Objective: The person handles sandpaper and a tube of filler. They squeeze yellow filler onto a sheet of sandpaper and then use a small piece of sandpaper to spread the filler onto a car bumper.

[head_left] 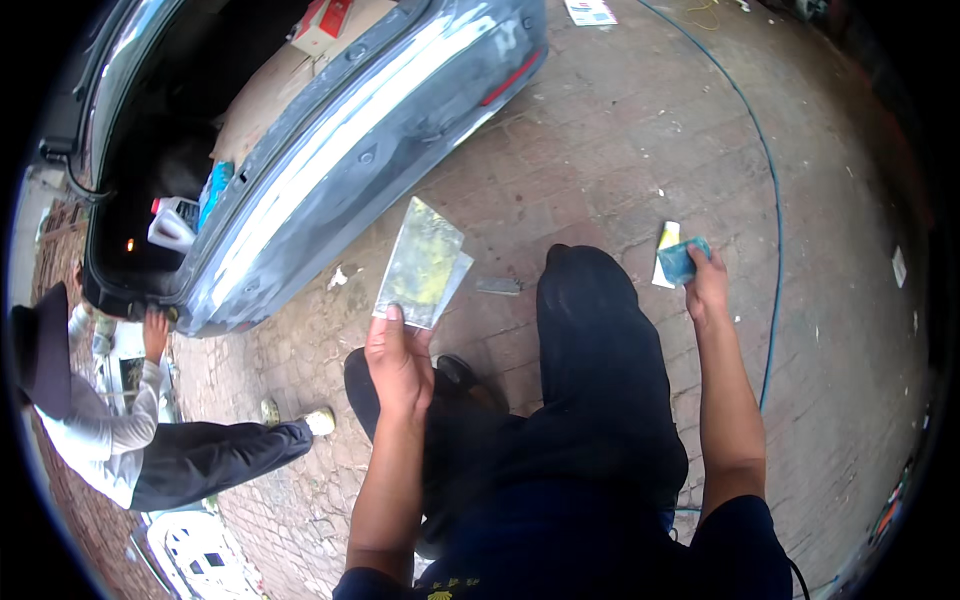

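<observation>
My left hand (398,362) grips a flat pale board (420,262) smeared with yellowish paste, thumb on its face. A second, greyish sheet (456,283) pokes out behind it. Out to the right, the fingers of my right hand (708,288) are closed on a flat teal-blue spreader-like piece (682,262). A yellow and white tube (666,240) shows just behind that piece; I cannot tell whether my hand touches it. Ahead on the left stands a car's rear bumper (380,150) with dull grey and whitish patches.
The trunk beside the bumper holds a white jug (174,226) and a red and white box (322,24). A person (100,430) in a dark hat stands at the left, one hand on the car. A blue hose (772,190) crosses the brick floor (620,130). A small grey block (498,286) lies ahead.
</observation>
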The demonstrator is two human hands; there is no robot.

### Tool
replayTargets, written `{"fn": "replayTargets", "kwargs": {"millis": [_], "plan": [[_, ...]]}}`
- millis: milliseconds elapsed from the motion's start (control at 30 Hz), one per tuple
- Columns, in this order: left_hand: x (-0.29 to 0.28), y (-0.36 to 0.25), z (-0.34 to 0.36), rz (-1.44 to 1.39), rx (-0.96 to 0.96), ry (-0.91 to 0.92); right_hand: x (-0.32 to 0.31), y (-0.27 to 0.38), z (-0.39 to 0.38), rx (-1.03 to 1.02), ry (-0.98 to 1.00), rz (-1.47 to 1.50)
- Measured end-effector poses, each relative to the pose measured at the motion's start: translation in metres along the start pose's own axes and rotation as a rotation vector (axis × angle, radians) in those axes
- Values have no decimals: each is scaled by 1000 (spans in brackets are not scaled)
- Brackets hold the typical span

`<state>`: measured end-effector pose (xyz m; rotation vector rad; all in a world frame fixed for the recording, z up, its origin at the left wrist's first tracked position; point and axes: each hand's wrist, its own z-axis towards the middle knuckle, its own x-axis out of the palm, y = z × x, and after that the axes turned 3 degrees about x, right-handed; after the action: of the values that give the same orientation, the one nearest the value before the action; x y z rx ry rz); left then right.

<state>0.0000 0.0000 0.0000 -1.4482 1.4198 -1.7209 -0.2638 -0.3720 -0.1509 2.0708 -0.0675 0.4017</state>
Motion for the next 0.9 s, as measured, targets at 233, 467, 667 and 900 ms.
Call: {"fn": "replayTargets", "kwargs": {"millis": [233,467,667,900], "plan": [[4,-15,0,-45,-41,12,-115,-123,98,176,-155,-212],[-16,-18,-2,-46,-71,43,21,-10,82,-65,45,-345],[-13,-17,-11,-287,-93,81,223,87,-141,-238,897,-627],[-28,-18,-37,-634,-147,139,283,-10,-234,225,1077,-89]]}}
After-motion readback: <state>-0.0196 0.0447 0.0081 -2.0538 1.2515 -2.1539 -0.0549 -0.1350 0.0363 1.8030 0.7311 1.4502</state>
